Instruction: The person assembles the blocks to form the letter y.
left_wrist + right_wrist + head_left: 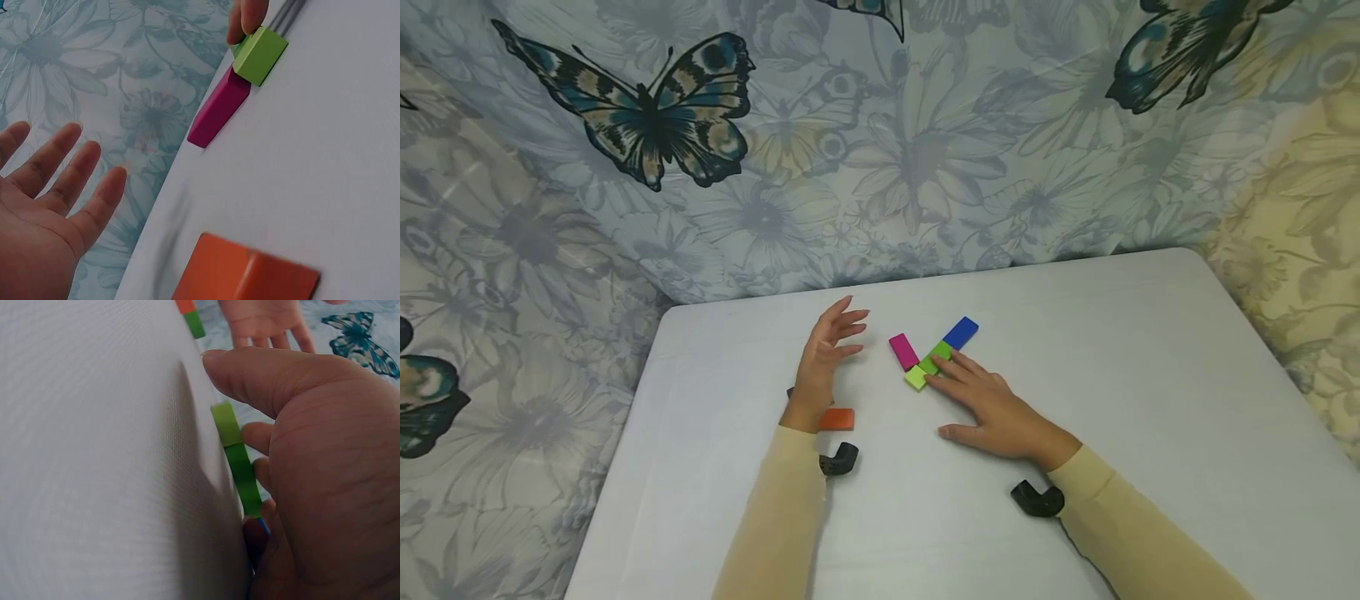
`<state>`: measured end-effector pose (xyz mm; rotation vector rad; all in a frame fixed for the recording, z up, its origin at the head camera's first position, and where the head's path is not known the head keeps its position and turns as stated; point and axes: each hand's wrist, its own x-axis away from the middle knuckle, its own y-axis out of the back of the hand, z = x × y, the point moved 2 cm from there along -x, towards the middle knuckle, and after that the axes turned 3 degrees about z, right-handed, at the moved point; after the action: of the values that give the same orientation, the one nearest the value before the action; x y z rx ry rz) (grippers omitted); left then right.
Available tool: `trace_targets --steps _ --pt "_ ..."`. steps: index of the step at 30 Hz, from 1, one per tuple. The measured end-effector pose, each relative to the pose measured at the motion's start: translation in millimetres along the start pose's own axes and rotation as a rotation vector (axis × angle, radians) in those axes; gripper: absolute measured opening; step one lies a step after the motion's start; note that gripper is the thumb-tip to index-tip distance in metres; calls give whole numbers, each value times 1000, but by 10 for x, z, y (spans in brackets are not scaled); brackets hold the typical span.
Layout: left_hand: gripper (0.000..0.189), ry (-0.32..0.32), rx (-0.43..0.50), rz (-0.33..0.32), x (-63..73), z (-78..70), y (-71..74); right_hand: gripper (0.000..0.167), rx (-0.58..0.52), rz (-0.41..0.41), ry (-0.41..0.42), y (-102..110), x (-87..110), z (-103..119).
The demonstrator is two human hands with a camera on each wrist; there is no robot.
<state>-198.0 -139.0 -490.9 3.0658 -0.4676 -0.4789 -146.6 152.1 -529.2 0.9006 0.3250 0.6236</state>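
Note:
A magenta block (903, 352), a lime block (916, 377), a green block (936, 357) and a blue block (961, 332) lie together in a bent, V-like row on the white table. My right hand (1000, 412) reaches over them from the right, fingers extended. Its fingertips touch or nearly touch the lime and green blocks; the thumb stays apart. My left hand (822, 371) is raised left of the row, fingers spread, holding nothing. Near its wrist lies an orange block (837, 419), partly hidden by the arm. The right wrist view shows a second green block (194, 325) beside the orange one.
The white table (1150, 375) backs onto a wall (925, 167) patterned with flowers and butterflies. A dark object (790, 392) shows partly behind my left wrist. Black curved pieces (1037, 500) sit at both wrists.

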Motion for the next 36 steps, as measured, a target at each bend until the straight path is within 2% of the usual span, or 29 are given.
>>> trace_targets --steps 7,16,21,28,36 --pt "108 -36 -22 -23 98 -55 210 80 -27 -11 24 -3 9 -5" --pt "88 -37 -132 -79 356 -102 493 79 -35 -10 30 -8 21 7" --pt "81 3 -139 -116 503 -74 629 80 -34 -12 25 19 28 22" --pt "71 119 -203 -145 740 -15 743 80 -31 -13 21 19 29 21" --pt "53 154 -206 -154 943 63 787 79 -47 -11 21 35 28 36"
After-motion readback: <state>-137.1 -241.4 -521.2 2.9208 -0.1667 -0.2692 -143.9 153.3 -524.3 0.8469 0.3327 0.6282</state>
